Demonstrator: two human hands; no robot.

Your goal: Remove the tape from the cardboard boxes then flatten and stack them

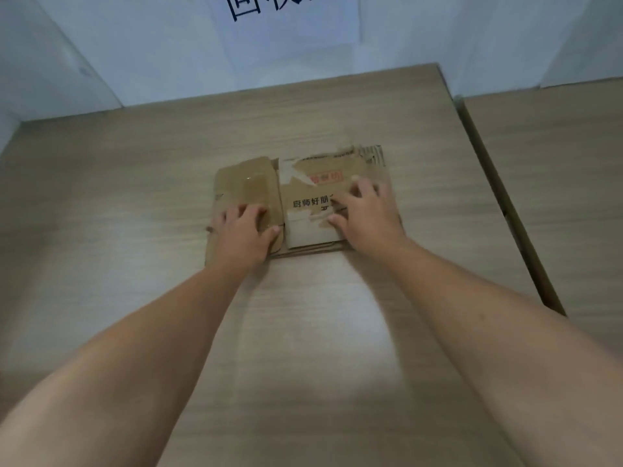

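The left hand (pixel 241 232) and right hand (pixel 365 210) are being pressed flat, fingers spread, on the flattened box (pixel 337 170); its nine o'clock flap (pixel 246 183) may be springing up once pressure is being lifted.

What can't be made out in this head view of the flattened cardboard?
- Head view: the right hand covers the end of the black print on the cardboard.
- Head view: the red label is too blurred to read.
- Head view: the wall sign is cut off by the top edge.
- Head view: the left hand hides the cardboard under it.
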